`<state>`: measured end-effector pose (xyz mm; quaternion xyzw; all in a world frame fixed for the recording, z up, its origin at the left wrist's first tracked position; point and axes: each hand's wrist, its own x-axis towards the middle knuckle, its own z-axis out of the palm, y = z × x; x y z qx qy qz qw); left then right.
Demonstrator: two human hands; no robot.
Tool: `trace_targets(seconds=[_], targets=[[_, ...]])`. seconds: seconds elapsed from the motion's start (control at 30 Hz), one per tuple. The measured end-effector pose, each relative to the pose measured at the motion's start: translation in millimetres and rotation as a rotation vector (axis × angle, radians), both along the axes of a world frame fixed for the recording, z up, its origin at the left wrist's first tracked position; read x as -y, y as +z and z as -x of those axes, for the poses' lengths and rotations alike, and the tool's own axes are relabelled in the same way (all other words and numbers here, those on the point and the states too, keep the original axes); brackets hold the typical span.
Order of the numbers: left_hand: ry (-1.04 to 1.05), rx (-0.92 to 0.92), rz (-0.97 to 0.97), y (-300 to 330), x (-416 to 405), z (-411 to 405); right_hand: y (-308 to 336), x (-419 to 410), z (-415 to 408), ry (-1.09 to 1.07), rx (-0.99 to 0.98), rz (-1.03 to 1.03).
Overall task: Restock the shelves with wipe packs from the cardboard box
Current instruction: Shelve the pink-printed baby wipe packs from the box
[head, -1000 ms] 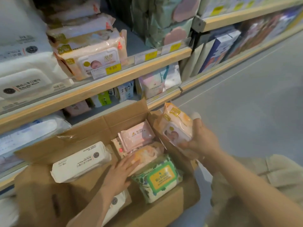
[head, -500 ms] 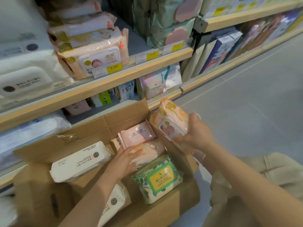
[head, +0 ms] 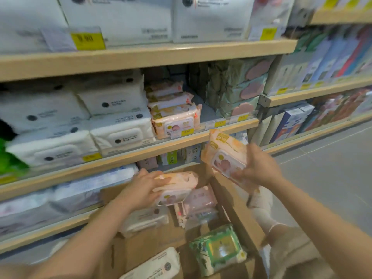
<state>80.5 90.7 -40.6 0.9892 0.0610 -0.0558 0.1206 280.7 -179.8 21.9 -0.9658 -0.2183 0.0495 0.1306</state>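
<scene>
My left hand grips an orange wipe pack, held above the open cardboard box. My right hand grips a second orange wipe pack, tilted and raised in front of the middle shelf's edge. A stack of matching orange packs sits on that shelf. Inside the box lie a pink pack, a green pack and white packs.
White wipe packs fill the middle shelf to the left, green-and-pink bundles to the right. Large white boxes stand on the top shelf. Grey floor opens to the right, boxed goods beyond.
My left hand has lifted an orange pack out of the box. My right hand has raised its pack toward the middle shelf. My view has tilted upward.
</scene>
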Motion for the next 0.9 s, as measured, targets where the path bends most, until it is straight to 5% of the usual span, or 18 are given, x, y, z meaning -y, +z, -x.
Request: trace_targets(seconds=[0.4,0.53,0.7,0.9], targets=[[0.244,0.218,0.233,77.5,-80.0,28.7,114.1,-142.6,-23.7,0.352,0.393,-0.008],[0.249,0.269,0.387,86.3,-104.5,19.5,116.2,-198.1,-54.8,0.440,0.435,0.103],[0.224,0.260,0.419,86.6,-114.5,9.2,96.1,-233.7,-73.1,0.451,0.243,0.104],[0.213,0.239,0.456,80.9,-115.4,1.2,68.9,-239.0,-38.4,0.436,0.491,0.274]])
